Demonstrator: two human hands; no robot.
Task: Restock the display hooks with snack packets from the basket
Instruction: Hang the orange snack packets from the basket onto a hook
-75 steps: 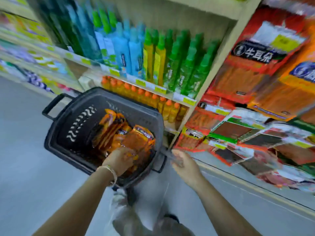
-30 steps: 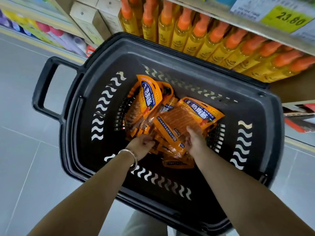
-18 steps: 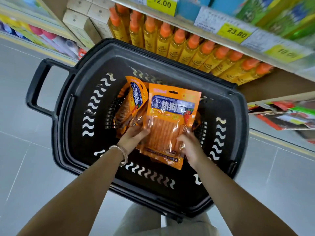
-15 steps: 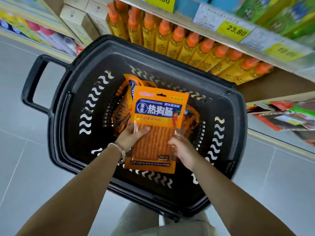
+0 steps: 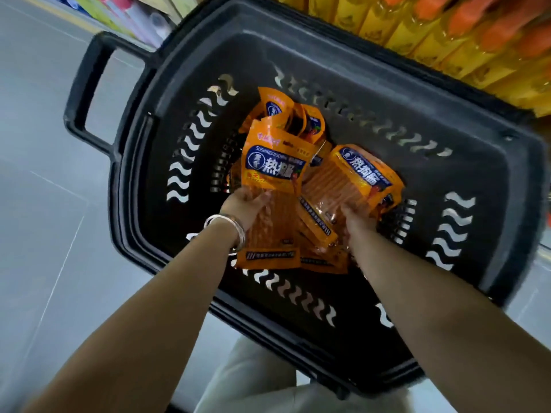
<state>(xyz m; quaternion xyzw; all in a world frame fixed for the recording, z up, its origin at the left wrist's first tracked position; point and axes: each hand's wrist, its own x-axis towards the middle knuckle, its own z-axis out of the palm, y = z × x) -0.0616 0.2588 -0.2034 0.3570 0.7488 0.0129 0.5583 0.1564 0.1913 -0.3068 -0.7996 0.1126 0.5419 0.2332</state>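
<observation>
Packet in hand: an orange plastic snack packet [image 5: 272, 171] with a blue label stands upright over the left middle of the basket, lifted off the rest.
Left grip: the left grip [image 5: 247, 204] clasps that packet at its clear lower window, thumb across the front.
Right grip: the right grip [image 5: 356, 217] lies on a second orange packet [image 5: 354, 180], which tilts toward the basket's right wall. Blur hides the fingers, so I cannot tell whether they pinch it.
Stock left: a heap of orange packets [image 5: 298, 120] lies on the basket's floor, behind and under these two.
Basket: a black plastic basket [image 5: 477, 162] with wavy slots and a loop handle on its left edge.
Progress: probably at the gathering step. No display hooks are in view, so nothing shows as hung, and much stock remains.
Around: yellow bottles with orange caps [image 5: 447, 34] line a shelf past the basket's far right corner. There is a silver bangle [image 5: 229, 231] and a grey tiled floor [image 5: 44, 204].
In the way: likely only the basket's high walls.
</observation>
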